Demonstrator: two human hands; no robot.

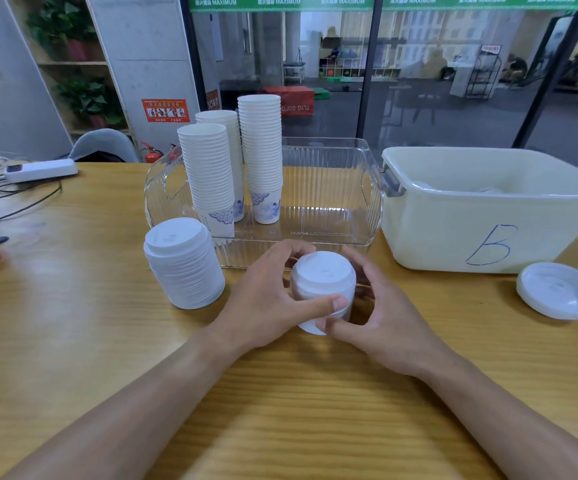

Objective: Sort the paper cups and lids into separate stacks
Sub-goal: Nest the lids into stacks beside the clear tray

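Both hands around a short stack of lids (323,289), centre-near on the table (73,341). Left hand (266,299): grip curled round the left side, thumb (329,303) pressed across the front. Right hand (384,313): grip curled round the right side, thumb low at the base. Can't tell whether the stack's underside is on the table or just off it.

Risks, my read:
- Lids are thin, smooth white plastic, nested loosely. Uneven squeeze and the stack shears, lower lids fan out; one already seems to peek out at the bottom edge.
- Squeeze too hard and thin rims flex and jam.
- Taller lid stack (183,265) just to the left leans a bit; adding this batch off-centre could tip it.
- That stack sits right beside the clear bin (332,174), so a knock carries to the cups.

Outward:
- Clear bin: ribbed, rigid transparent plastic, cut-out handles, beyond the hands.
- Three paper cup stacks (261,150) inside its left end: white, tapered, rolled rims, blue pattern on the lowest cups. Tall and light, easy to topple.
- Cream tub (488,209) marked "B", far right, matte opaque plastic, some pale items inside, unclear.
- Loose lids (557,289) on the table at right, near the tub, not yet stacked.
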